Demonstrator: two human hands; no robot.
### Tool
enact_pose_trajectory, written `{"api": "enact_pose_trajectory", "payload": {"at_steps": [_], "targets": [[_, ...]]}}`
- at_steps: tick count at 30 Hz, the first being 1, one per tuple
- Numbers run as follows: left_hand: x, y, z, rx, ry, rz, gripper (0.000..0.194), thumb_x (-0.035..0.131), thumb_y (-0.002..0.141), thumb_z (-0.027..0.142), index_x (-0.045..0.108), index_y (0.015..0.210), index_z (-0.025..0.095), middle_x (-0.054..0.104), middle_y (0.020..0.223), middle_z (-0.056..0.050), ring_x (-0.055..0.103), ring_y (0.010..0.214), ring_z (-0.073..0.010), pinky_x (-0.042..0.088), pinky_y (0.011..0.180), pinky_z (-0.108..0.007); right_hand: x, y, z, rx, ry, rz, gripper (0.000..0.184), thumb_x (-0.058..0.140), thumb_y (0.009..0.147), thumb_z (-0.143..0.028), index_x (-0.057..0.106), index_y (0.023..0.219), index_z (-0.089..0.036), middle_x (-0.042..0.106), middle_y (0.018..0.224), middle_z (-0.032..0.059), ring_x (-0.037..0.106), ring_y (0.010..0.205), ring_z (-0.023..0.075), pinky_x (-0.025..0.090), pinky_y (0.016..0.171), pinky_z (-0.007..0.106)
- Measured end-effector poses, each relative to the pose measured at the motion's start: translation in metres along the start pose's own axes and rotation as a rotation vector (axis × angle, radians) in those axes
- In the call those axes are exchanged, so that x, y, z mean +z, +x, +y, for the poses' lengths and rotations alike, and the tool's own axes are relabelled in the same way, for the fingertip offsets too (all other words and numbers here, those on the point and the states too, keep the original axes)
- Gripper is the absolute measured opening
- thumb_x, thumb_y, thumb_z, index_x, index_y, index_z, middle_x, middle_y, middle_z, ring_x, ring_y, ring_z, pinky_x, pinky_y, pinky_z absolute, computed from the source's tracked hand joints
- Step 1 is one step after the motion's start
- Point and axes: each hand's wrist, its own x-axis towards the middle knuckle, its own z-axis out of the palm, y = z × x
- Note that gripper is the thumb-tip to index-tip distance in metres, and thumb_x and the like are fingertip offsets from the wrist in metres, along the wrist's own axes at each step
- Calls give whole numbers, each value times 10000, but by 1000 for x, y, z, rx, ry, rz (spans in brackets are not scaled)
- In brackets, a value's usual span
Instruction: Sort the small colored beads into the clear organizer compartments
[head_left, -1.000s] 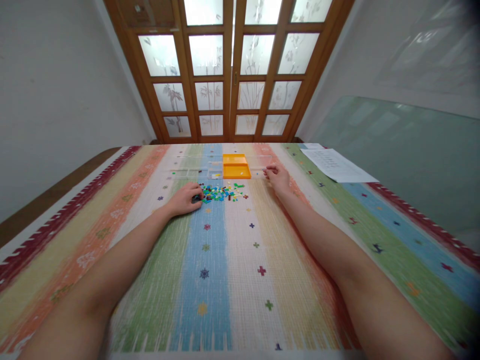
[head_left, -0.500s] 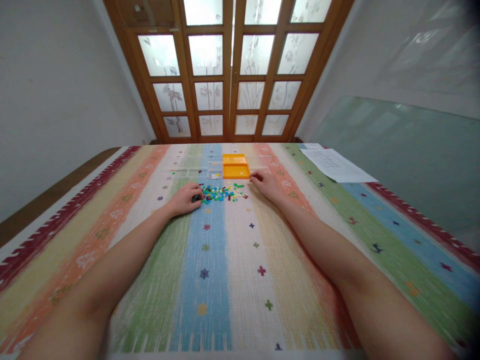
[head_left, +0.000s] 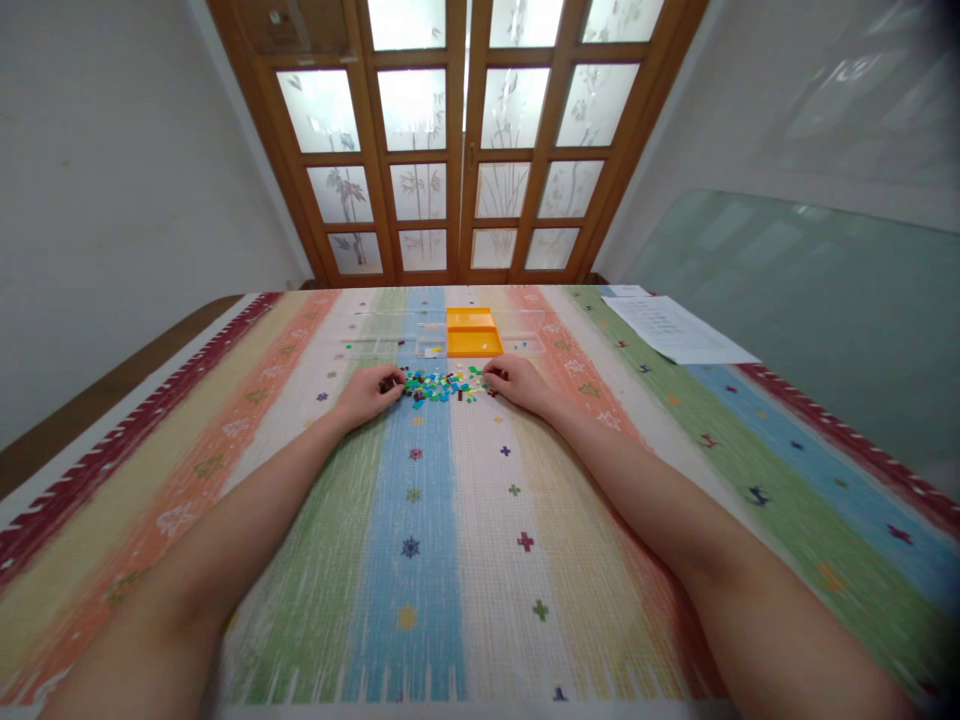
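Observation:
A loose pile of small coloured plastic pieces (head_left: 442, 386), mostly blue, green, yellow, white and dark red, lies on the striped tablecloth. At its left edge my left hand (head_left: 367, 393) rests with fingers curled together; dark pieces show by the fingertips, and what they grip is too small to make out. My right hand (head_left: 521, 382) touches the pile's right edge, thumb and fingers pinched near green and dark red pieces. Anything inside that pinch is hidden. Just behind the pile stands an open orange box (head_left: 474, 344), with its lid part raised at the back.
Clear plastic trays (head_left: 375, 347) flank the orange box, holding a few small pieces. Printed paper sheets (head_left: 679, 330) lie at the far right of the tablecloth (head_left: 480, 560). Wooden doors with glass panes (head_left: 499, 190) stand beyond the table.
My right hand has moved left and nearer, from the orange box's front corner to the pile's right edge. Left-hand fingers have shifted slightly at the pile's left edge.

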Motion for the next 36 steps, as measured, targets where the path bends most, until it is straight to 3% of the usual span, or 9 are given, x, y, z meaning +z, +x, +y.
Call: {"api": "enact_pose_trajectory", "payload": {"at_steps": [7,13,17,22,26,29,36], "targets": [[-3,11,-27,-225,-236,258,173,668,823,342,674,916,197,658,750,4,586,653,-148,458,630,-264,3,-1,-2,-8,-21,19,182,593,971,-299,738,897,-218,733,863,43,625,810,197,433,747,298],[-24,25,-63,-416,-285,495,235,671,763,353,690,931,190,674,826,-23,583,708,-155,471,669,-263,4,1,-3,-23,-52,21,184,590,975,-293,744,894,-231,739,895,46,632,839,206,441,767,310],[-35,33,-87,-518,-322,585,255,700,733,370,706,909,185,657,791,-24,572,660,-151,434,611,-254,5,0,-3,-30,-63,29,198,577,976,-296,746,900,-228,737,892,48,631,842,205,441,769,314],[-31,38,-97,-606,-372,650,296,697,739,383,705,951,176,641,778,-17,536,594,-133,402,563,-248,5,0,-1,-23,-55,21,207,574,981,-311,746,900,-230,734,885,47,631,840,207,445,767,313],[-28,35,-88,-598,-334,625,390,680,773,420,722,1062,162,668,824,-31,520,578,-124,393,544,-246,6,-1,0,-25,-54,30,197,582,979,-313,743,910,-225,730,893,47,631,842,207,445,765,311],[-33,31,-79,-490,-295,530,366,693,772,422,737,1031,166,710,896,-55,562,646,-138,439,593,-249,5,-1,-1,-27,-51,29,201,578,985,-321,738,909,-226,727,890,46,629,838,206,445,759,308],[-43,25,-56,-200,-142,-48,291,698,788,447,777,925,203,739,838,-46,610,718,-181,474,676,-288,5,-1,0,-31,-27,37,216,574,989,-341,734,895,-228,718,872,41,623,811,202,440,731,304]]}}
